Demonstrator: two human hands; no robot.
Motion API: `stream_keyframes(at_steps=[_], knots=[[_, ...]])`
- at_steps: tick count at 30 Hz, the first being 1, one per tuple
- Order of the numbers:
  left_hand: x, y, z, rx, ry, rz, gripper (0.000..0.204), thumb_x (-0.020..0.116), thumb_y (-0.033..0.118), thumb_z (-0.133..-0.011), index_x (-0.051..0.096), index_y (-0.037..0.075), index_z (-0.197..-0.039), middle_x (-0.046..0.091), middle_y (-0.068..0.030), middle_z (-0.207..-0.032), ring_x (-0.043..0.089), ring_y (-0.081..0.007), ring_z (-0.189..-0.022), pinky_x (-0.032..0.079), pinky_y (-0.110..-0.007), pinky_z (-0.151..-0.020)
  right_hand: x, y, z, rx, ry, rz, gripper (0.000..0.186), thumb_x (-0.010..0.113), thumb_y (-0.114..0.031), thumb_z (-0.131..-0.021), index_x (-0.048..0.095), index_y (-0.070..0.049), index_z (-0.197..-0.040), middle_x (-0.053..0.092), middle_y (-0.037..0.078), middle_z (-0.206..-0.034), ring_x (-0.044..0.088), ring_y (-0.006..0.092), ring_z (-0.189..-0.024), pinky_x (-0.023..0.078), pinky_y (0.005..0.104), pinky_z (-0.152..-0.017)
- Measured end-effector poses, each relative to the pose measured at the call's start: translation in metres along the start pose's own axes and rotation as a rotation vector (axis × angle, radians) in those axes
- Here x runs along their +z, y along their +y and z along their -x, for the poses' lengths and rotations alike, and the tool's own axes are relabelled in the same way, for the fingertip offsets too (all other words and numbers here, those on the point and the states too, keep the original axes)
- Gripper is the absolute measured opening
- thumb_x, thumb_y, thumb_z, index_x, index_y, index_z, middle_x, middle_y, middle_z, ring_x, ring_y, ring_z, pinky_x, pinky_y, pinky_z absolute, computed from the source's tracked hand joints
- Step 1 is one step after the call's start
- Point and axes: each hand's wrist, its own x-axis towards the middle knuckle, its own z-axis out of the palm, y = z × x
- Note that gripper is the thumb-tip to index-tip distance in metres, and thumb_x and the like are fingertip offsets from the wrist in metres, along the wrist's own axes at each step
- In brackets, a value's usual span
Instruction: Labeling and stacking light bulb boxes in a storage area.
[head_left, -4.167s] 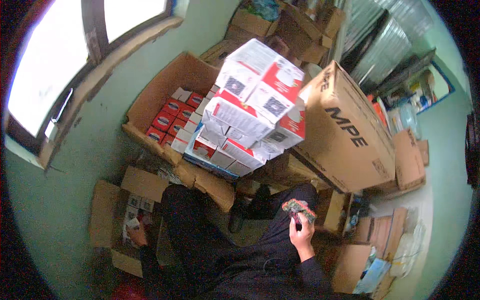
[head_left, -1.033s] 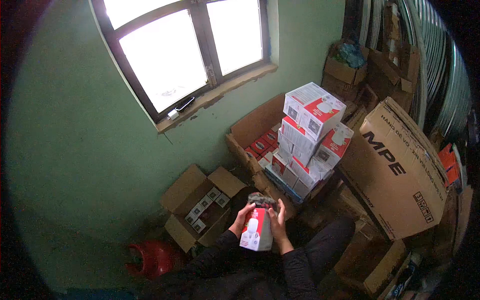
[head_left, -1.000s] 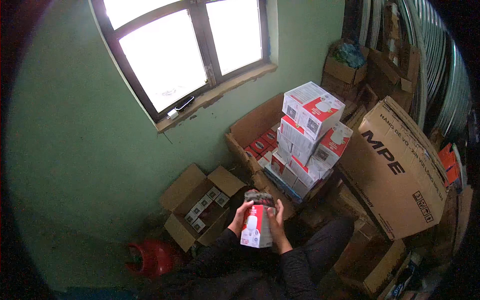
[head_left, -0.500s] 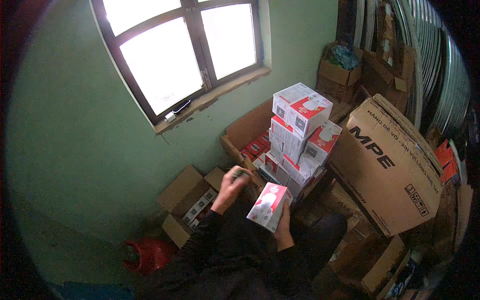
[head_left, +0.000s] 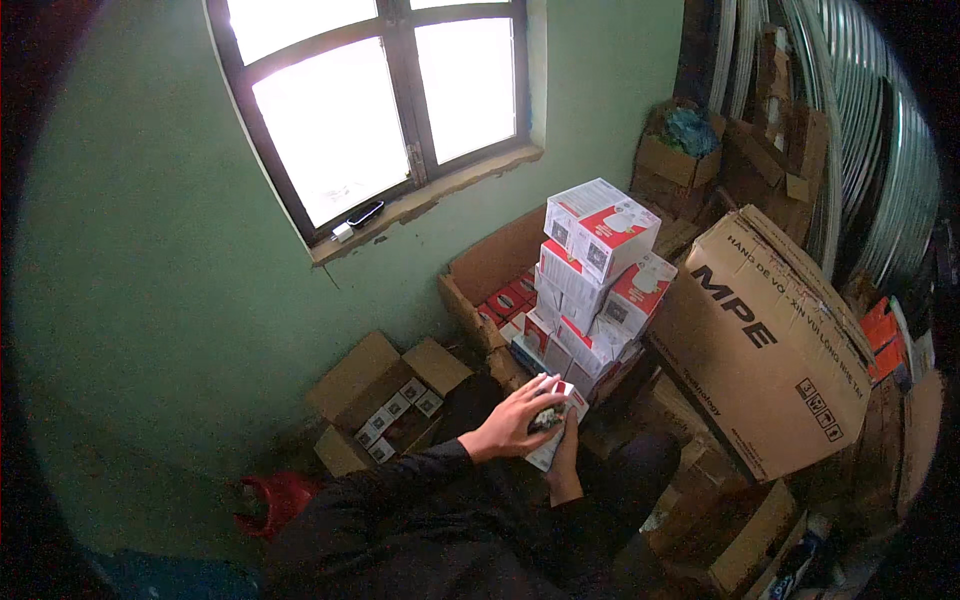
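Note:
My right hand grips a small white-and-red carton from its right side, low in front of my body. Over its upper left face lies my left hand, fingers bent around a small crumpled wad, mottled dark and pale, that looks like a rag and rests against the carton. My fingers and the wad cover much of that face. Just beyond my hands rises a stack of similar white-and-red cartons, each printed with a white bulb-like shape.
Behind the stack sits an open cardboard box holding red packages. Another open box with small white cartons lies at left, near a red object. A large brown carton leans at right. A window sill runs along the green wall.
My left hand has moved right and down with the wad, from beside the carton onto it. The carton has turned in my right hand, its red face now mostly covered.

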Motion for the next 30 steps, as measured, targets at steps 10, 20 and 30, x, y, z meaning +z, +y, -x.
stream_keyframes(at_steps=[10, 20, 30], knots=[[0.008, 0.033, 0.008, 0.072, 0.039, -0.154, 0.069, 0.077, 0.023, -0.088, 0.054, 0.012, -0.153, 0.045, -0.0209, -0.164, 0.040, -0.0421, -0.153, 0.037, -0.051, -0.124, -0.022, 0.000, -0.006, -0.094, -0.225, -0.202, 0.066, 0.039, -0.057, -0.111, 0.042, -0.011, -0.159, 0.053, 0.011, -0.155, 0.054, 0.0294, -0.140, 0.047, 0.0490, -0.115], [-0.005, 0.018, -0.018, 0.035, 0.268, -0.084, 0.061, 0.073, 0.022, -0.099, 0.051, 0.003, -0.153, 0.055, -0.0249, -0.153, 0.051, -0.0407, -0.145, 0.043, -0.048, -0.120, -0.013, -0.010, 0.002, -0.061, -0.105, -0.102, 0.069, 0.036, -0.059, -0.111, 0.040, -0.012, -0.161, 0.055, 0.013, -0.153, 0.060, 0.0298, -0.133, 0.052, 0.0461, -0.109], [-0.003, 0.010, 0.007, -0.039, 0.168, 0.002, 0.059, 0.069, 0.014, -0.097, 0.053, 0.005, -0.153, 0.050, -0.0241, -0.159, 0.047, -0.0411, -0.148, 0.039, -0.047, -0.122, -0.015, 0.013, 0.005, 0.092, 0.044, 0.145, 0.056, 0.060, -0.040, -0.108, 0.050, -0.011, -0.154, 0.061, 0.008, -0.140, 0.065, 0.0220, -0.119, 0.055, 0.0379, -0.101]])
